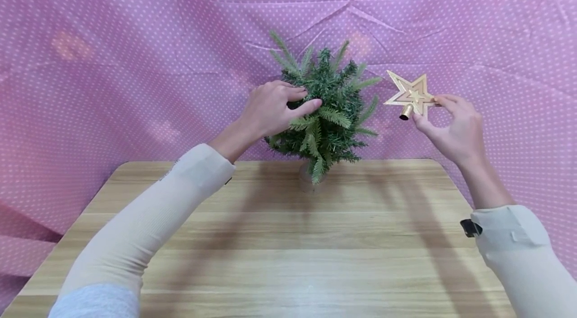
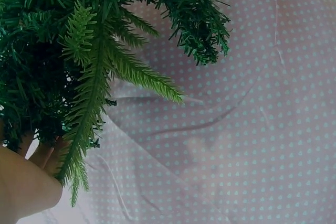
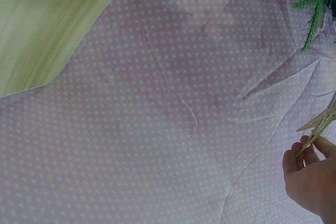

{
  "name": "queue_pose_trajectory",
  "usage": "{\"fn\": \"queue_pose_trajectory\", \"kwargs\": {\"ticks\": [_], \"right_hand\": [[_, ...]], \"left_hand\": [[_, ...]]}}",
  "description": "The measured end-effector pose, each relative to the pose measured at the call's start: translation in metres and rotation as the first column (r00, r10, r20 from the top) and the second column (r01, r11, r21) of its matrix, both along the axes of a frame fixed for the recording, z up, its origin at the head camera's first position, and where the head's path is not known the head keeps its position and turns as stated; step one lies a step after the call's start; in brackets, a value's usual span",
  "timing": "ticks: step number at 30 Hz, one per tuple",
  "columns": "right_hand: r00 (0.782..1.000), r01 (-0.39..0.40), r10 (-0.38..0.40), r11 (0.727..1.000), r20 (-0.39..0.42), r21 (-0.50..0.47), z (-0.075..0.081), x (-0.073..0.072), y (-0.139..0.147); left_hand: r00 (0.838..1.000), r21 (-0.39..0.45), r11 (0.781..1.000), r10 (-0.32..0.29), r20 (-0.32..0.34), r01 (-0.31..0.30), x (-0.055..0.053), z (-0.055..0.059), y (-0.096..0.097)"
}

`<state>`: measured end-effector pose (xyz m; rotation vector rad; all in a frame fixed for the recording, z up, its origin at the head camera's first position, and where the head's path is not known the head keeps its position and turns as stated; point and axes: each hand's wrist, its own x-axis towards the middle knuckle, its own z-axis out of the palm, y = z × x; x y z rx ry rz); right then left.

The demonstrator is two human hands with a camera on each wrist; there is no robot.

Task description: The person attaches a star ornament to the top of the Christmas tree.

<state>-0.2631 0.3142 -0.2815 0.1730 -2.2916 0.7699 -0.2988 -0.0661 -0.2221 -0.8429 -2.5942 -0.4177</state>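
A small artificial Christmas tree [image 1: 333,132] stands at the back of the wooden table, its light base [image 1: 311,178] partly hidden by low branches. My left hand [image 1: 277,107] grips the tree's left side, with the fingertips partly hidden among the needles. In the left wrist view, the left hand [image 2: 26,187] has thumb and fingers around a green branch [image 2: 94,77]. To the right of the tree and apart from it, my right hand [image 1: 457,125] pinches a gold star tree topper [image 1: 414,92] by its right side. The topper's short round socket [image 1: 406,111] points down.
The wooden table [image 1: 288,243] ends just behind the tree. Behind it hangs a pink dotted cloth [image 1: 158,32] with folds. A black strap piece [image 1: 471,228] shows at the right sleeve [image 1: 511,233]. Arm shadows fall across the tabletop.
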Motion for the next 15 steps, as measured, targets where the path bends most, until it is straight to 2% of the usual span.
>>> {"fn": "queue_pose_trajectory", "kwargs": {"ticks": [12, 15], "right_hand": [[0.998, 0.003, -0.002, 1.000, 0.060, -0.011, 0.008, 0.004, -0.008], [0.999, 0.004, -0.004, 1.000, 0.043, -0.005, 0.011, 0.004, -0.010]], "left_hand": [[1.000, 0.002, 1.000, 0.002, -0.007, -0.002, 0.001, 0.000, -0.001], [1.000, -0.003, 1.000, -0.001, -0.009, 0.001, 0.001, 0.000, -0.001]]}}
